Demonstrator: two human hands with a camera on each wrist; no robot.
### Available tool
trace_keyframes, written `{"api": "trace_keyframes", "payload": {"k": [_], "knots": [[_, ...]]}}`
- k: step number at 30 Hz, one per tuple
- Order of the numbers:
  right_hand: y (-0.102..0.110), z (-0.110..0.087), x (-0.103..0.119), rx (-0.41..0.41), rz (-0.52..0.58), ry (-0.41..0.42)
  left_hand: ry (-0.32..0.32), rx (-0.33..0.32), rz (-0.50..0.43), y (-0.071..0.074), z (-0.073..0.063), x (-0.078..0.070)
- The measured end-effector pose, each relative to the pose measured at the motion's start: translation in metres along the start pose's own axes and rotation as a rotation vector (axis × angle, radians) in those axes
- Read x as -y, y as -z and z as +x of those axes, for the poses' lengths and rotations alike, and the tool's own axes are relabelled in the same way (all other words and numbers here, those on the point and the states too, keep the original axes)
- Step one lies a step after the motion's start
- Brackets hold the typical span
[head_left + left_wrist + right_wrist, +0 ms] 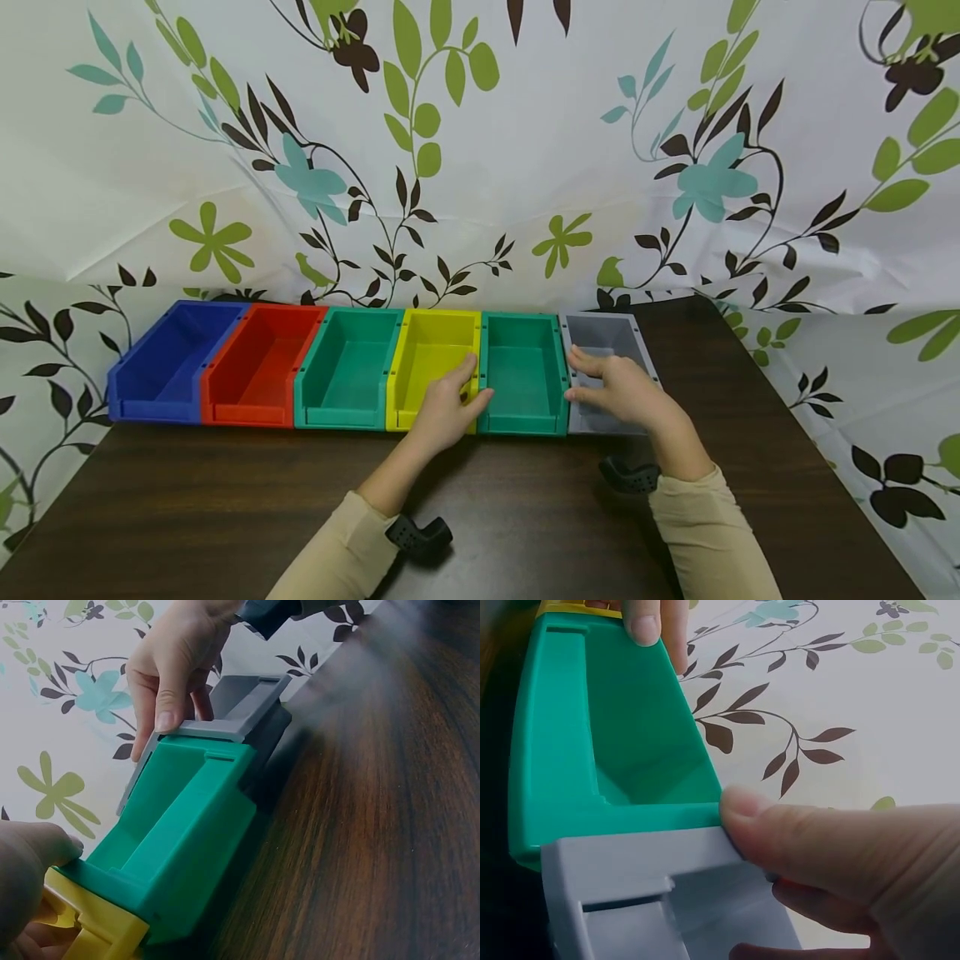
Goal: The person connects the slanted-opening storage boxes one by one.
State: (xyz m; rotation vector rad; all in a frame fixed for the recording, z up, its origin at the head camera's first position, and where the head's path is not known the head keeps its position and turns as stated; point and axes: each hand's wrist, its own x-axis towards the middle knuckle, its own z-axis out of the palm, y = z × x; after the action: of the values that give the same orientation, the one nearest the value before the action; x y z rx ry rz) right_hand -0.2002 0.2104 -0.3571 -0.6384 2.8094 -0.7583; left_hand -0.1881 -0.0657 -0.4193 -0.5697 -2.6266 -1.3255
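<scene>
A row of open-front plastic bins stands along the back of the table. My left hand [444, 410] pinches the right wall of the yellow bin [426, 342], its thumb lying at the edge of the right-hand green bin [522, 362]. At the row's right end, my right hand [628, 390] grips the left wall of the grey bin [607, 330]. In the right wrist view, the thumb [754, 825] rests where the grey and green rims meet, and the other fingers reach into the grey bin. The green bin sits between the two hands, touching both neighbours.
To the left are another green bin [351, 358], a red bin [266, 358] and a blue bin [174, 358], set side by side. A leaf-patterned cloth [480, 150] hangs right behind the row. The dark wooden table [187, 508] extends in front of it.
</scene>
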Motion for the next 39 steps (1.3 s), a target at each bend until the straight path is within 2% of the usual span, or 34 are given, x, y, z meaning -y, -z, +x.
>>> {"api": "trace_keyframes", "payload": {"k": [9, 16, 19, 26, 33, 39], "knots": [[-0.004, 0.004, 0.006, 0.031, -0.094, -0.037, 0.001, -0.01, 0.036, 0.002, 0.0, -0.002], [-0.007, 0.006, 0.008, 0.002, -0.17, -0.091, -0.048, -0.021, 0.067, -0.001, 0.001, -0.003], [-0.006, 0.005, 0.008, -0.005, -0.203, -0.12, -0.036, -0.004, 0.08, -0.005, 0.004, -0.004], [0.005, 0.006, -0.002, -0.026, -0.183, -0.176, 0.005, 0.063, 0.105, -0.016, 0.025, -0.013], [0.022, 0.0, -0.024, -0.026, -0.175, -0.235, 0.001, 0.125, 0.137, -0.043, 0.051, -0.027], [0.035, -0.003, -0.045, 0.003, -0.18, -0.303, -0.018, 0.17, 0.199, -0.065, 0.068, -0.04]]}}
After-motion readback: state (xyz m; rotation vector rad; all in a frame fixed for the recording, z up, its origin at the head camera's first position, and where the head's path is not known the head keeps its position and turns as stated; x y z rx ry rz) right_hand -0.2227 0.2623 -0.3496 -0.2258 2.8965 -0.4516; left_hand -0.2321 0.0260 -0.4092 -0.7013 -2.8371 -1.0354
